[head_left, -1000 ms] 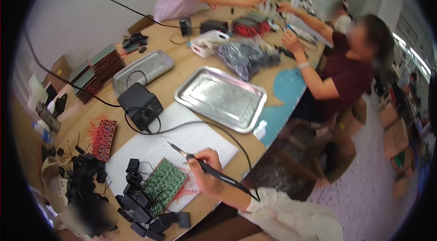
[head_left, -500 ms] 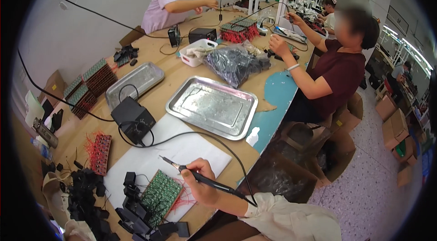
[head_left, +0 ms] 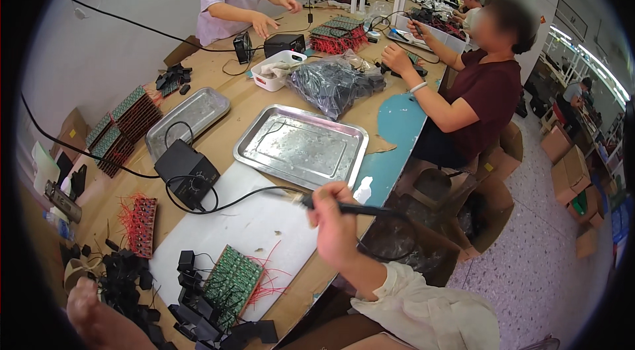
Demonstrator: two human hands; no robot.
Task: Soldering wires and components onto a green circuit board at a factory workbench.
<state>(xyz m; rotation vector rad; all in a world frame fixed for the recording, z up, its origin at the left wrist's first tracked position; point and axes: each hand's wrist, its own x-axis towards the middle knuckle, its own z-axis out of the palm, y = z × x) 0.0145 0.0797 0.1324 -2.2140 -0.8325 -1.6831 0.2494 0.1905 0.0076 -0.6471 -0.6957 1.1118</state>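
Note:
My right hand [head_left: 336, 227] is closed around the dark handle of a soldering iron [head_left: 357, 209], raised above the right edge of a white sheet [head_left: 218, 218]. The iron's tip points left and is smeared by motion. At the lower left, my left hand [head_left: 92, 310] is near a heap of black plastic housings [head_left: 126, 284]; it is blurred and its fingers are hard to make out. A green circuit board panel [head_left: 231, 277] with red wires lies on the sheet, black housings and dark wires along its left side.
A black soldering station [head_left: 187, 175] stands on the sheet's far corner, its cable running to the iron. Beyond lie a metal tray [head_left: 301, 178], a second tray [head_left: 155, 141], a bag of black parts [head_left: 334, 85] and a white basket [head_left: 268, 82]. Two people work across the table.
My right hand has lifted the soldering iron up and to the right, away from the board panel. My left hand has come into view at the lower left.

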